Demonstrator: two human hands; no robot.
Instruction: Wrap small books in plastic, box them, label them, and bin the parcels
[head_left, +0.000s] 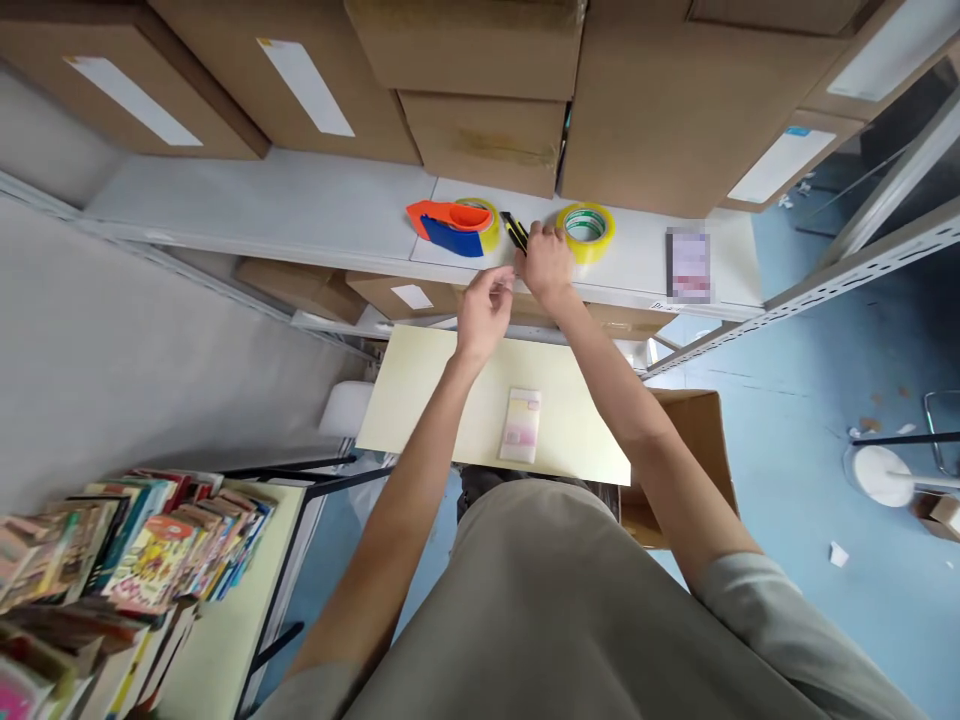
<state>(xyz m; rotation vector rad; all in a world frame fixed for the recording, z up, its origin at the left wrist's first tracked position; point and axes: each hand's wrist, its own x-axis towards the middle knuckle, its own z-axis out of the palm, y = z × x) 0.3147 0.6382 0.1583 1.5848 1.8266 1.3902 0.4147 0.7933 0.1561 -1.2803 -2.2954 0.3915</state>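
Yellow-and-black utility knife (513, 230): head view; on the grey shelf (330, 200), between dispenser and tape roll, slanted, near end running in by the right hand – likely angled so the handle meets the fingers.
Right hand (549, 262): palm down, fingers curled, thumb beside the knife's near end; can't tell if it grips the knife or only touches – the fingers hide the contact.
Left hand (484, 312): just off the shelf edge, near the right hand, fingers bent toward thumb; can't tell if anything small is pinched. Probably kept close to assist.
Orange-and-blue tape dispenser (450, 228): on its side left of the knife, yellow roll showing behind; lying flat probably keeps it from tipping.
Yellow tape roll (606, 235): flat on shelf, right of the right hand, so it shouldn't roll off.
Lilac rectangle (688, 265): shelf's right end, pixelated, identity unclear.
Cardboard boxes (495, 140): packed along the shelf back, leaving the front strip for tools, it seems.
Pink-and-white packet (520, 425): flat on the pale-yellow table (427, 380), right before the wearer, apart from both hands; booklet or pouch, unclear – presumably placed for easy reach.
Books (172, 540): rows on the side table, lower left, blurred.
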